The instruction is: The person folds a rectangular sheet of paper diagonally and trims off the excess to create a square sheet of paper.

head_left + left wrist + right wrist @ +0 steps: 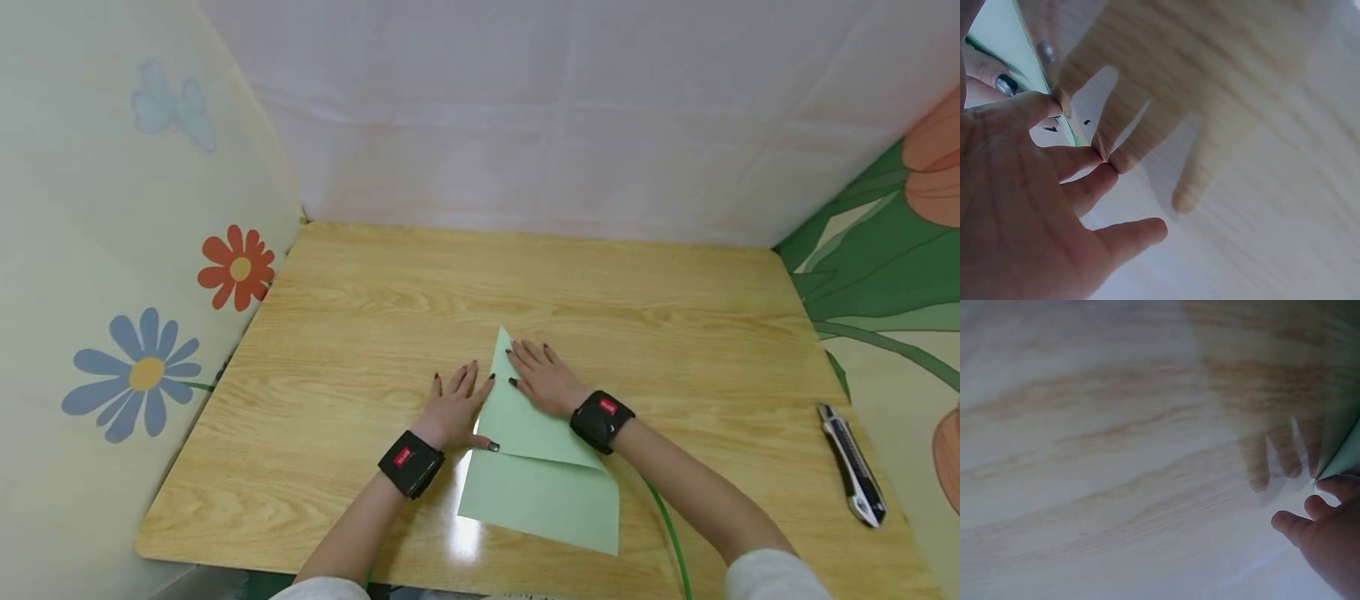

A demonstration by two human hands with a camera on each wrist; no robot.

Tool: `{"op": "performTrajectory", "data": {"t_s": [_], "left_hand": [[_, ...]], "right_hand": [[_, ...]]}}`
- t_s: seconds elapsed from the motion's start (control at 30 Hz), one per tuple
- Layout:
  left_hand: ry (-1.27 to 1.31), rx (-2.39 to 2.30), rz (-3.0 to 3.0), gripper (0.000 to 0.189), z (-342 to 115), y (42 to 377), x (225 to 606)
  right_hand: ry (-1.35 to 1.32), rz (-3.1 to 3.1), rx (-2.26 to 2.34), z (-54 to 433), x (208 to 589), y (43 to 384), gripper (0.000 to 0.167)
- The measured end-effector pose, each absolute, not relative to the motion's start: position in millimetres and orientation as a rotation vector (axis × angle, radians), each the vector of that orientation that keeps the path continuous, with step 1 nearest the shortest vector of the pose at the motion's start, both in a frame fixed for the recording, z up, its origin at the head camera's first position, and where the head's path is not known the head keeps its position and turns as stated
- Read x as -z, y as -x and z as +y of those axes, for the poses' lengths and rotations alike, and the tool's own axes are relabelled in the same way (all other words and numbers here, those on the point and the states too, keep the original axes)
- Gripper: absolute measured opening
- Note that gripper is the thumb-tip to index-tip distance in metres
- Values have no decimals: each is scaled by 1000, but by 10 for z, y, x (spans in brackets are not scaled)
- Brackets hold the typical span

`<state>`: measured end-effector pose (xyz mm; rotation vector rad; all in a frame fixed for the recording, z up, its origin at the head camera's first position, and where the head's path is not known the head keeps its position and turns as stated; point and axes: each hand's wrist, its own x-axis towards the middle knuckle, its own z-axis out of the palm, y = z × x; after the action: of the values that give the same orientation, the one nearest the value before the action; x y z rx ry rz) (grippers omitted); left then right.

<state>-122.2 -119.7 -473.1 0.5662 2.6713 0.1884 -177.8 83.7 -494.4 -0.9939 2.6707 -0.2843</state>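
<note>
With fingers outstretched, gripping nothing, the person's left hand (452, 415) and right hand (551, 383) touch the folded pale-green paper sheet (542, 504) on the glossy wood-grained table (360, 333).

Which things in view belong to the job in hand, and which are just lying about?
In the job:
folded green paper
left hand, at its left edge
right hand, resting on its upper part

Apparently just lying about:
utility knife, untouched, near the table's right edge
green cable, beside the paper
</note>
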Motion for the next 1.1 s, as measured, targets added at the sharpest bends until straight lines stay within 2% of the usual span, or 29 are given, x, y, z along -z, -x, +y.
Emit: {"op": "performTrajectory", "data": {"t_s": [0.47, 0.83, 1.1], "left_hand": [[-622, -392, 2623, 106, -1390, 1286, 4752], [-765, -304, 2592, 125, -1300, 1357, 4769], [-791, -264, 2577, 128, -1251, 1378, 4755]], "right_hand": [[1058, 2652, 306, 875, 5042, 1724, 55], [1272, 2602, 176, 981, 4995, 1937, 54], [1287, 2588, 214, 988, 5019, 1942, 54]]}}
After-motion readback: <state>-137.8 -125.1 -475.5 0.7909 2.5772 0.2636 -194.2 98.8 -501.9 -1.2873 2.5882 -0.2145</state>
